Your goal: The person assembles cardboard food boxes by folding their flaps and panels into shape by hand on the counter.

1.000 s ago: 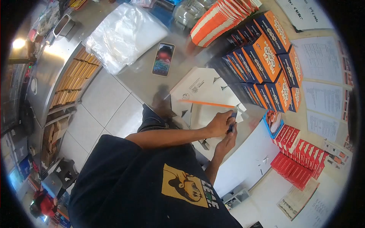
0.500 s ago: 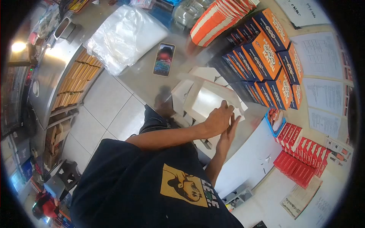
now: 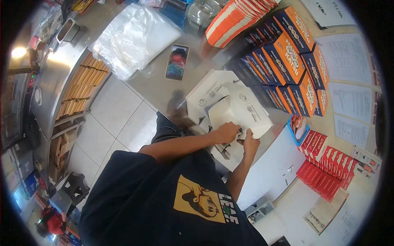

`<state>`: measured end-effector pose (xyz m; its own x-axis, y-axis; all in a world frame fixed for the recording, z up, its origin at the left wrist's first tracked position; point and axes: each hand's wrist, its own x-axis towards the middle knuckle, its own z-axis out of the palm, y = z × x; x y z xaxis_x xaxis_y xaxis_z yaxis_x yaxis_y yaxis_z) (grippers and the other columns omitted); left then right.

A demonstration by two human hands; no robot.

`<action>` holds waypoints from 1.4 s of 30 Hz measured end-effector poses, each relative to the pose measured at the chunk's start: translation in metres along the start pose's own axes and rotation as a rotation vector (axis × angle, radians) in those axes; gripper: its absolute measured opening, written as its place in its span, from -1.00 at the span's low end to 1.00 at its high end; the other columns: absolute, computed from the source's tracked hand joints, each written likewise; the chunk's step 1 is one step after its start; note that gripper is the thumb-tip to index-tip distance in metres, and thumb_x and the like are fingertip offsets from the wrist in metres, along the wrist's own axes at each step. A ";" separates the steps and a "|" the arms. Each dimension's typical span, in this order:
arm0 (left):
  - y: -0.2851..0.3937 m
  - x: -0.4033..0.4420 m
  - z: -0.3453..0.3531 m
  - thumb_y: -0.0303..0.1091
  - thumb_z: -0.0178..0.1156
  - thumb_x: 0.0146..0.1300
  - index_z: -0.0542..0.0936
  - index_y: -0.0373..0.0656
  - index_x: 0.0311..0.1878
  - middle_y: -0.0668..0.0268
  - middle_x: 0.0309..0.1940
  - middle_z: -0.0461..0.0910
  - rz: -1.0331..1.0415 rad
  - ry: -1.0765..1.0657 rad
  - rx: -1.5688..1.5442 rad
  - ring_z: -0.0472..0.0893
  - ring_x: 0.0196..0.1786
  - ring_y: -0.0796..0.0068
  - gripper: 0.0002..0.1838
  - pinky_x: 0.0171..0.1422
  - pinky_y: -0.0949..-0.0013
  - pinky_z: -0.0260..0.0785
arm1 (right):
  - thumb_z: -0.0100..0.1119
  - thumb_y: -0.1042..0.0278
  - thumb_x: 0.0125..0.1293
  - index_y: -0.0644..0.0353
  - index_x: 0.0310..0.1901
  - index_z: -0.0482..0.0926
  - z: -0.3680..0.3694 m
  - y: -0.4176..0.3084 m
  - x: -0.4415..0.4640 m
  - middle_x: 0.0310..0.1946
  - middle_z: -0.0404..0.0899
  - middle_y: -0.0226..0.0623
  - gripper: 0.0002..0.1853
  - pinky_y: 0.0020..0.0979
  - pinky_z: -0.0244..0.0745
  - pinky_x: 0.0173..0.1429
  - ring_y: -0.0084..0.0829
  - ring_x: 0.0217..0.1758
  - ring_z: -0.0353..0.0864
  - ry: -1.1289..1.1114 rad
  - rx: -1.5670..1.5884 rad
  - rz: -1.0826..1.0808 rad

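A partly folded white cardboard food box (image 3: pixel 240 104) lies tilted on the metal counter. Its cream inside and small printed panels face up. My left hand (image 3: pixel 228 132), fingers curled, pinches the box's near edge. Just to the right, my right hand (image 3: pixel 249 143) has its thumb on top of the same edge and its fingers tucked partly underneath. More flat white cardboard (image 3: pixel 205 92) with printing lies beneath and to the left of the box. Some near folds are hidden by my hands.
A phone (image 3: pixel 177 62) lies on the counter (image 3: pixel 150 88) beside a stack of clear plastic bags (image 3: pixel 135 41). Orange-striped paper packets (image 3: pixel 238 22) stand behind. Orange and navy boxes (image 3: pixel 283 61) are stacked at right, with red boxes (image 3: pixel 322 176) farther along.
The box has turned over in my hands: its hollow frame shape gave way to printed panels facing up. Both hands moved slightly nearer my body along its edge.
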<state>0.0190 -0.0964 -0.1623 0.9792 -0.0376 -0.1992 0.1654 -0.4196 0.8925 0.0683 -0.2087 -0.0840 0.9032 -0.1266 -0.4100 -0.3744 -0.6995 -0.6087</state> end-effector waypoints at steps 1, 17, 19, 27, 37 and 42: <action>0.004 0.002 -0.003 -0.38 0.26 0.25 0.59 -0.30 -0.11 -0.08 -0.24 0.68 -0.015 -0.048 -0.023 0.70 -0.17 -0.11 -0.78 -0.04 0.00 0.58 | 0.17 0.19 0.42 0.48 0.10 0.56 0.003 0.007 0.006 -0.19 0.70 0.05 -0.55 -0.28 0.71 -0.31 -0.20 -0.36 0.79 -0.041 0.243 0.064; 0.031 0.004 -0.054 -0.18 0.14 0.41 0.61 -0.24 -0.39 -0.05 -0.46 0.67 -0.172 -0.275 -0.195 0.70 -0.28 -0.17 -0.66 -0.09 -0.05 0.54 | 0.33 -0.01 0.38 0.33 0.04 0.64 -0.014 0.071 0.010 -0.15 0.66 -0.11 -0.51 -0.33 0.56 -0.09 -0.29 -0.19 0.68 -0.124 -0.057 -0.160; 0.052 -0.017 -0.087 -0.10 0.14 0.44 0.65 -0.20 -0.38 -0.01 -0.57 0.62 0.067 0.064 0.035 0.67 -0.37 -0.17 -0.62 -0.14 -0.06 0.50 | 0.43 0.07 0.30 0.31 0.19 0.57 -0.041 0.052 0.010 0.13 0.58 -0.01 -0.43 -0.23 0.52 0.13 -0.17 0.08 0.63 0.074 -0.087 -0.354; 0.048 0.043 -0.154 0.17 0.11 0.43 0.69 -0.12 -0.30 0.12 -0.36 0.58 0.646 0.551 0.464 0.60 -0.13 0.01 -0.49 -0.03 -0.06 0.39 | 0.32 0.22 0.34 0.35 0.00 0.64 -0.041 -0.104 0.034 -0.15 0.70 0.08 -0.64 -0.10 0.55 0.06 0.01 -0.08 0.71 -0.472 -0.532 -0.823; 0.047 0.028 -0.188 0.22 0.02 0.43 0.60 -0.11 -0.53 0.27 -0.51 0.60 0.715 0.004 0.568 0.68 -0.33 0.18 -0.39 -0.26 0.12 0.48 | 0.31 0.18 0.33 0.21 -0.50 0.50 -0.050 -0.113 0.003 -0.63 0.53 -0.12 -0.65 -0.15 0.38 -0.35 -0.07 -0.57 0.48 -0.238 -0.696 -1.285; 0.046 0.024 -0.181 0.04 0.18 0.37 0.60 -0.10 -0.47 0.37 -0.44 0.61 0.921 0.033 0.490 0.67 -0.20 0.26 -0.57 -0.22 0.16 0.49 | 0.30 0.16 0.35 0.21 -0.45 0.55 -0.068 -0.090 0.009 -0.59 0.53 -0.24 -0.68 -0.26 0.33 -0.32 -0.15 -0.51 0.50 -0.256 -0.666 -1.399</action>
<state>0.0709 0.0477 -0.0526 0.7065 -0.5082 0.4926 -0.7053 -0.5637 0.4299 0.1249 -0.1944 0.0135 0.3572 0.9322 0.0592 0.9153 -0.3368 -0.2208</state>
